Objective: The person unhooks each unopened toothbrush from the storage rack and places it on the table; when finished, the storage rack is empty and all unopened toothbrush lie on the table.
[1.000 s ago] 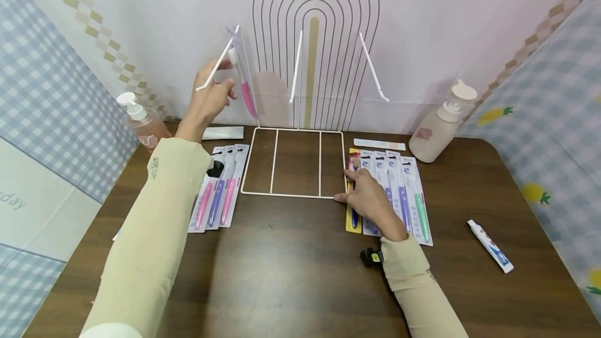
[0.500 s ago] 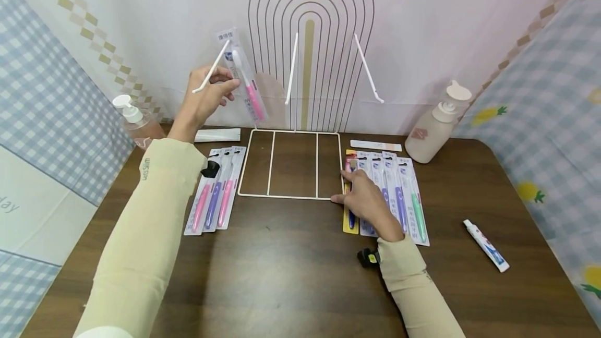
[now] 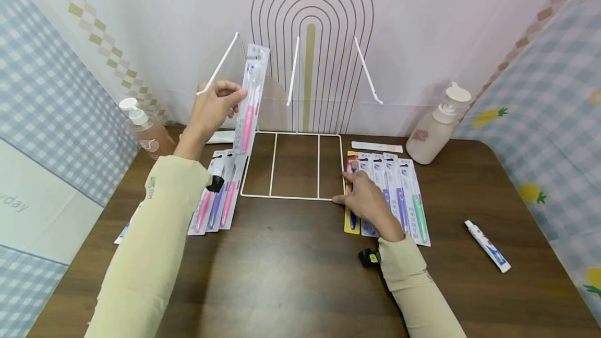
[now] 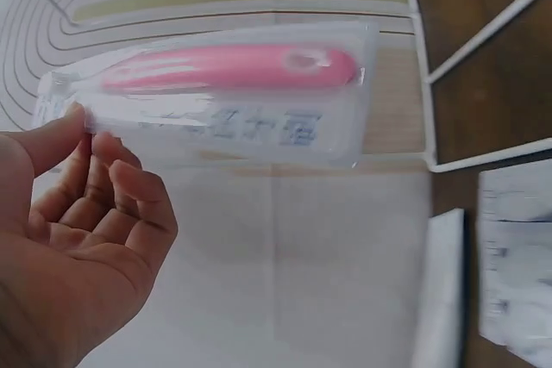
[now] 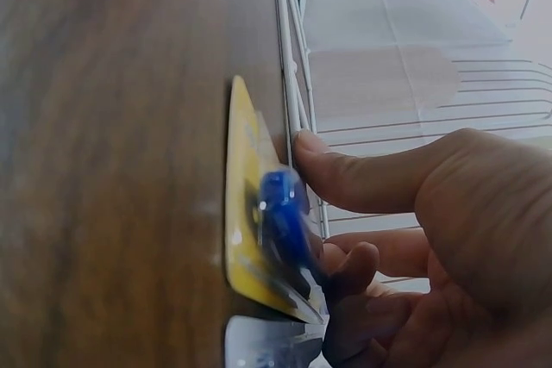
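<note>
In the head view my left hand (image 3: 213, 106) pinches a packaged toothbrush (image 3: 248, 124) with a pink handle by its left edge, between thumb and fingers. The pack is upright, just right of the left hook (image 3: 219, 61) of a white wire rack (image 3: 272, 132). The left wrist view shows the pink handle (image 4: 228, 68) through clear plastic. My right hand (image 3: 368, 197) holds the front right corner of the rack's base, thumb on the front wire and index finger on the side wire. Beneath that hand lies a yellow-backed toothbrush pack (image 3: 353, 227), partly hidden.
Three packaged toothbrushes (image 3: 228, 197) lie left of the rack; several more (image 3: 418, 207) lie to its right. A pink pump bottle (image 3: 152, 137) and a white pump bottle (image 3: 432, 137) stand at the back. A toothpaste tube (image 3: 488, 246) lies far right. Two more hooks (image 3: 293, 74) jut forward.
The toothbrush pack has turned from nearly edge-on to face forward and moved down and to the right, away from the left hook. My right hand stays on the rack's corner.
</note>
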`<act>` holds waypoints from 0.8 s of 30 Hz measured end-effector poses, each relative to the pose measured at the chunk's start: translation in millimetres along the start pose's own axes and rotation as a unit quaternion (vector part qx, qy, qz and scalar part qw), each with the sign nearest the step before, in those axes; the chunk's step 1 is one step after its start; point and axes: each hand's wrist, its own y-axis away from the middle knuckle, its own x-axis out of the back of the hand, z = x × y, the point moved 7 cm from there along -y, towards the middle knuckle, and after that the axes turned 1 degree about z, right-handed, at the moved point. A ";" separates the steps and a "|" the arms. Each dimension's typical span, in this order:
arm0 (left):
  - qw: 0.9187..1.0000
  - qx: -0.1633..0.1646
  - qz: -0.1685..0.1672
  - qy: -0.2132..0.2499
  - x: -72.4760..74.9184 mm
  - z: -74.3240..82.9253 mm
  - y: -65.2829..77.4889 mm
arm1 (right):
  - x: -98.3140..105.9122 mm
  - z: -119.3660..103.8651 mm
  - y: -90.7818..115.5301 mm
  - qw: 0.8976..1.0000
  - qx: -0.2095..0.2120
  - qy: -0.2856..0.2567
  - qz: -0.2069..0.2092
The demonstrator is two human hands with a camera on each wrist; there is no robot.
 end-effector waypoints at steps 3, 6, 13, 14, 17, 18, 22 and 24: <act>1.000 0.011 0.007 -0.004 2.9 -16.1 12.0 | -4.0 6.0 -3.1 1.000 0.011 0.001 0.005; 1.000 0.005 0.017 -0.015 8.3 -31.8 22.3 | -2.0 1.9 0.2 1.000 0.014 -0.003 0.012; 0.994 0.017 0.072 -0.074 32.6 -66.1 52.5 | 4.5 -7.7 3.2 1.000 0.008 -0.011 0.004; 0.993 0.018 0.077 -0.084 36.7 -70.8 57.3 | 2.4 -5.2 0.8 1.000 0.011 -0.010 0.004; 0.991 0.020 0.082 -0.103 47.0 -83.2 70.1 | -1.5 1.8 -4.8 1.000 0.014 -0.002 0.008; 0.991 0.021 0.082 -0.108 49.8 -86.7 73.7 | -2.9 5.2 -7.0 1.000 0.015 -0.001 0.010; 0.987 0.035 0.077 -0.136 58.0 -97.6 87.8 | -1.1 5.7 -6.4 1.000 0.011 0.001 0.011; 0.985 0.049 0.074 -0.151 61.1 -103.2 94.0 | 0.0 3.8 -4.6 1.000 0.010 -0.006 0.009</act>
